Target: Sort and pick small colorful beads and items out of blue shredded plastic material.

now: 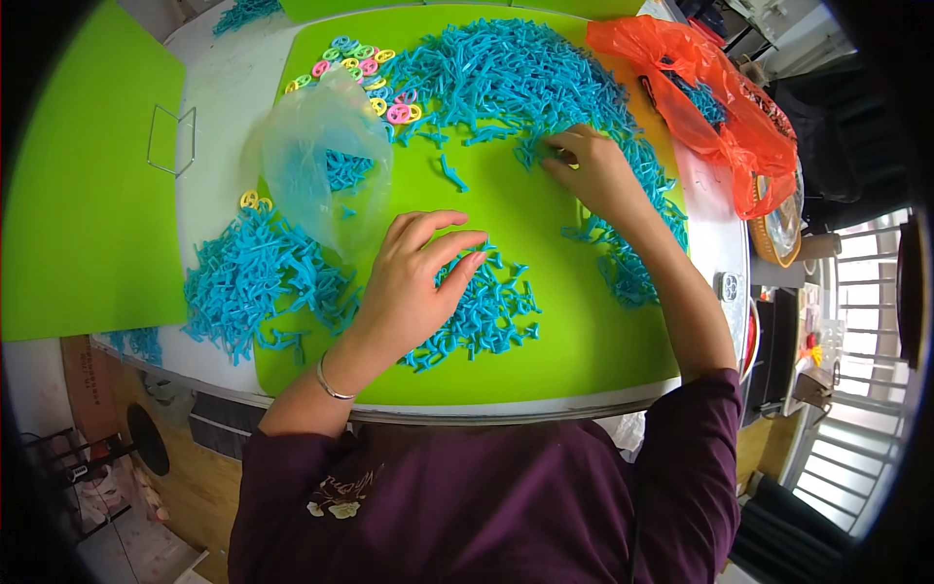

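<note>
My right hand (593, 173) reaches to the inner edge of a large heap of small blue plastic pieces (506, 73). Its thumb and fingers curl together around what looks like one blue piece, partly hidden by the fingers. Over a smaller pile of the same stick-like pieces (486, 321), my left hand (413, 277) hovers with fingers loosely bent and apart, nothing visible in them. A single branched blue piece (453, 174) lies between the hands, on the green mat (584, 350).
A clear plastic bag (311, 185) holding blue pieces stands left, beside small coloured rings (365, 68). Another blue pile (258, 282) lies left of my left hand. At right are a red plastic bag (720, 127) and an orange basket (778, 248). A green board (88, 185) occupies the far left.
</note>
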`<act>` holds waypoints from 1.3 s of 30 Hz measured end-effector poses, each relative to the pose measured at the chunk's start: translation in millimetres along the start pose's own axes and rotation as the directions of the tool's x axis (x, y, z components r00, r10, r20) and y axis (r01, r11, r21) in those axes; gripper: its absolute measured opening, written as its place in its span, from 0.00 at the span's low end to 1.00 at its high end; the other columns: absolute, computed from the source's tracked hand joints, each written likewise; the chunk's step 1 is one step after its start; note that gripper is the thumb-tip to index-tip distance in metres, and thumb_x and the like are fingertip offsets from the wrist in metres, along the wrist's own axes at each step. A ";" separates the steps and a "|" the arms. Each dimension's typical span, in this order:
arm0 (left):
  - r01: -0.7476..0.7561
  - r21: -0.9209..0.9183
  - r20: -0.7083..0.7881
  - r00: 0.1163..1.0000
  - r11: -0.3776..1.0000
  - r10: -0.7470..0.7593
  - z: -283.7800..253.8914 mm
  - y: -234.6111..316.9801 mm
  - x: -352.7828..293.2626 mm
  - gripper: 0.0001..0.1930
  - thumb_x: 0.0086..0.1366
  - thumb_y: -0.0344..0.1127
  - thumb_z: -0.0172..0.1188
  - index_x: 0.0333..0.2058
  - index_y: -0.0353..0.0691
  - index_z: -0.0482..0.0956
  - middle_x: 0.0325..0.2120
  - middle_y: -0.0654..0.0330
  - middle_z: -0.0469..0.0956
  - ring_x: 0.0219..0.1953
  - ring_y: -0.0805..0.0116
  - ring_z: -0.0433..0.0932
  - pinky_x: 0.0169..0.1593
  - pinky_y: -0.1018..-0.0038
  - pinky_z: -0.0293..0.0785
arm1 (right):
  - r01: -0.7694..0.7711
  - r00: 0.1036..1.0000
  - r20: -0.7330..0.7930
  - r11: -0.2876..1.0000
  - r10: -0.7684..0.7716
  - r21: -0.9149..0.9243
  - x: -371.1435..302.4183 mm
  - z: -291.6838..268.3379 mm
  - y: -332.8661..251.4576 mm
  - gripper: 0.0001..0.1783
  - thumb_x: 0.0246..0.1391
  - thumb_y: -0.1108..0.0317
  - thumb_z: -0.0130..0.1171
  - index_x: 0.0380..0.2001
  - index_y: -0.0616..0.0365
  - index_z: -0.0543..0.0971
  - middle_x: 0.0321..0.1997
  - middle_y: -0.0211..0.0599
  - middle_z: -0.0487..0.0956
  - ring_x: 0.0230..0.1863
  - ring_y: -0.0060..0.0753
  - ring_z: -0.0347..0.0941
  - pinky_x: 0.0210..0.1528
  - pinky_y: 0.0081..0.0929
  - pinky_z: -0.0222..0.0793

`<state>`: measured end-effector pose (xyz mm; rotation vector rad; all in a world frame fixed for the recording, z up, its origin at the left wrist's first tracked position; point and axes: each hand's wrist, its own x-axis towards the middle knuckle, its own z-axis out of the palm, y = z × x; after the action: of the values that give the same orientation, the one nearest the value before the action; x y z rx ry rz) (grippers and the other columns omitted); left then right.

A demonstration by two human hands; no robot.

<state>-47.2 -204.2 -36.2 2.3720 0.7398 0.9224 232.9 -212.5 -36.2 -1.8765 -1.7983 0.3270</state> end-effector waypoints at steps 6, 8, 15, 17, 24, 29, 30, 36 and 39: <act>0.020 0.016 -0.004 1.000 1.000 -0.020 -0.4 -3.2 -1.1 0.08 0.59 0.33 0.66 0.38 0.40 0.84 0.42 0.56 0.78 0.46 0.53 0.75 0.50 0.61 0.73 | 0.326 0.945 0.052 0.940 -0.322 -0.101 -39.7 19.5 -18.7 0.12 0.52 0.71 0.63 0.41 0.62 0.82 0.38 0.45 0.80 0.39 0.47 0.78 0.44 0.36 0.75; 0.016 0.001 0.015 1.000 1.000 -0.016 3.1 -6.2 -3.4 0.09 0.60 0.32 0.65 0.40 0.40 0.83 0.42 0.55 0.78 0.46 0.53 0.75 0.51 0.61 0.73 | 0.389 0.920 0.096 0.916 -0.380 -0.104 -60.7 19.1 -39.9 0.11 0.52 0.72 0.63 0.40 0.62 0.82 0.38 0.44 0.81 0.39 0.46 0.78 0.43 0.36 0.75; 0.003 -0.033 0.078 0.997 0.999 0.000 9.7 -7.5 -3.0 0.12 0.62 0.31 0.64 0.45 0.42 0.82 0.46 0.55 0.78 0.49 0.54 0.76 0.53 0.61 0.73 | 0.161 0.986 -0.061 0.972 -0.152 0.170 -26.5 1.5 -23.5 0.09 0.53 0.75 0.62 0.39 0.62 0.83 0.37 0.43 0.81 0.36 0.40 0.79 0.39 0.30 0.75; -0.046 -0.056 0.124 0.991 0.997 0.052 15.9 -6.3 -2.6 0.13 0.63 0.32 0.63 0.47 0.42 0.81 0.48 0.55 0.77 0.51 0.53 0.75 0.55 0.61 0.72 | 0.378 0.913 -0.156 0.926 -0.376 -0.020 -7.9 3.1 -12.0 0.10 0.53 0.74 0.63 0.40 0.62 0.82 0.35 0.43 0.80 0.35 0.41 0.79 0.39 0.30 0.74; 0.010 -0.052 0.126 0.992 0.999 -0.003 13.7 -8.2 -4.1 0.21 0.63 0.37 0.63 0.55 0.40 0.76 0.53 0.52 0.75 0.55 0.51 0.73 0.58 0.60 0.70 | 0.050 0.933 0.313 0.924 -0.178 0.379 -36.7 9.1 -54.2 0.10 0.54 0.74 0.63 0.40 0.62 0.82 0.35 0.42 0.80 0.32 0.37 0.78 0.38 0.30 0.74; -0.090 0.005 0.164 0.983 0.996 0.088 17.5 -2.3 -1.3 0.25 0.63 0.43 0.64 0.56 0.40 0.75 0.54 0.50 0.74 0.58 0.50 0.71 0.61 0.58 0.67 | 0.317 0.938 -0.118 0.944 -0.326 -0.091 0.9 12.6 -3.4 0.12 0.54 0.72 0.62 0.43 0.60 0.81 0.39 0.44 0.80 0.40 0.47 0.77 0.45 0.37 0.74; -0.118 0.034 0.181 0.977 0.992 0.110 17.4 -2.1 -1.9 0.25 0.63 0.45 0.64 0.56 0.40 0.76 0.54 0.50 0.75 0.59 0.50 0.70 0.61 0.57 0.66 | 0.302 0.941 -0.114 0.943 -0.318 -0.143 3.0 10.7 2.3 0.12 0.54 0.71 0.62 0.42 0.60 0.81 0.40 0.44 0.80 0.42 0.49 0.77 0.47 0.38 0.73; -0.105 0.038 0.247 0.964 0.994 0.093 16.2 -6.5 -5.1 0.21 0.62 0.46 0.64 0.49 0.39 0.81 0.52 0.50 0.77 0.59 0.50 0.71 0.60 0.58 0.67 | 0.107 0.987 -0.088 0.952 -0.137 -0.286 -21.7 -21.4 26.4 0.09 0.54 0.68 0.64 0.36 0.61 0.82 0.37 0.42 0.80 0.42 0.48 0.77 0.47 0.38 0.72; -0.093 0.056 0.243 0.967 0.994 0.077 15.2 -7.2 -6.3 0.20 0.62 0.46 0.64 0.48 0.38 0.81 0.51 0.51 0.77 0.58 0.50 0.71 0.60 0.58 0.67 | 0.139 0.967 -0.176 0.962 -0.183 -0.236 -12.3 -24.0 11.7 0.09 0.54 0.69 0.64 0.38 0.61 0.82 0.38 0.43 0.80 0.42 0.48 0.77 0.45 0.39 0.73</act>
<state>-42.3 -206.5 -53.4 2.5336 0.5852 0.6348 254.0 -229.1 -24.3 -1.8175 -1.8986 -0.1214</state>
